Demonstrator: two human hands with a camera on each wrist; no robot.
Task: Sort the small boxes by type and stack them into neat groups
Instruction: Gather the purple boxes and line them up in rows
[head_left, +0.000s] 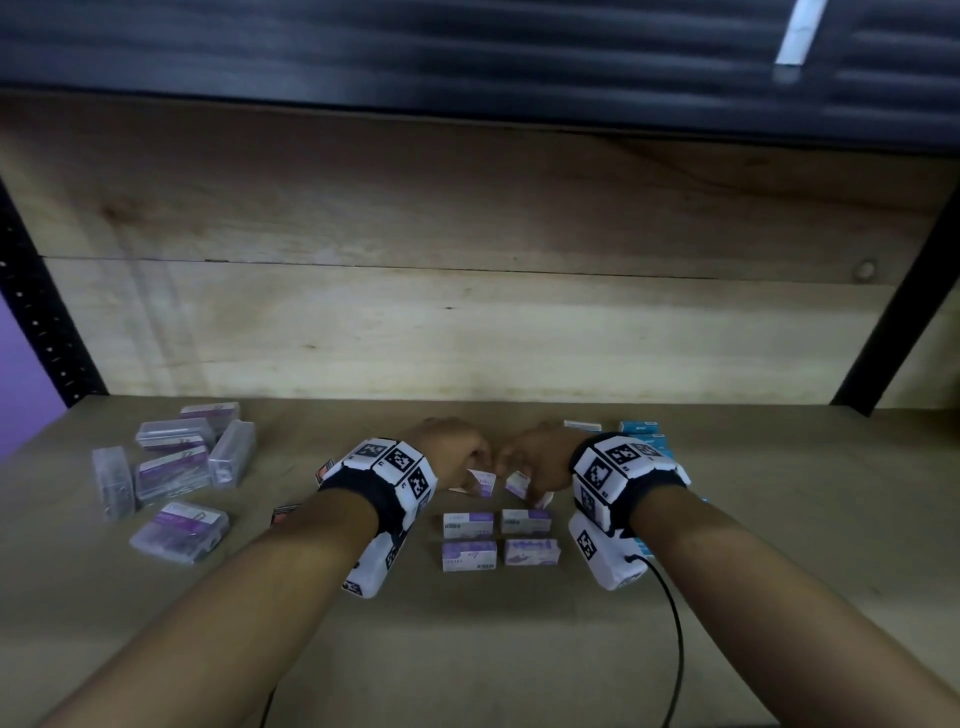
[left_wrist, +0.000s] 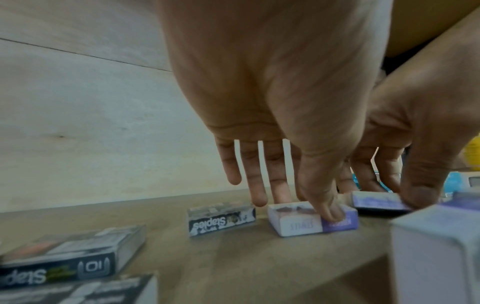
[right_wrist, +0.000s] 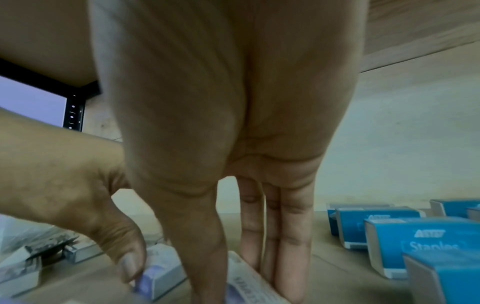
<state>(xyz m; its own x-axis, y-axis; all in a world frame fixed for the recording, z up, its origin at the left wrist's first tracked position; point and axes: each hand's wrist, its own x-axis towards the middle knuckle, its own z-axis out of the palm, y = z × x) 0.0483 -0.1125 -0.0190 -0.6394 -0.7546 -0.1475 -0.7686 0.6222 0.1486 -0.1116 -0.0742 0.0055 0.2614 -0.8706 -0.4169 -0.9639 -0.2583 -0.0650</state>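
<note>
Two small purple-and-white staple boxes lie side by side on the wooden shelf. My left hand (head_left: 474, 466) pinches the left purple box (head_left: 482, 482), thumb on its near edge and fingers behind it (left_wrist: 311, 221). My right hand (head_left: 521, 469) pinches the right purple box (head_left: 517, 484), seen close up as a white-edged box (right_wrist: 250, 282) between thumb and fingers. Just nearer to me, several purple boxes (head_left: 469, 525) stand in a two-by-two block. Both palms hide the far sides of the held boxes.
Clear plastic boxes (head_left: 174, 470) lie scattered at the left. Black staple boxes (left_wrist: 221, 219) sit under and beside my left wrist. Blue staple boxes (right_wrist: 415, 242) are grouped at the right, behind my right wrist. The wooden back wall (head_left: 467, 322) closes the shelf.
</note>
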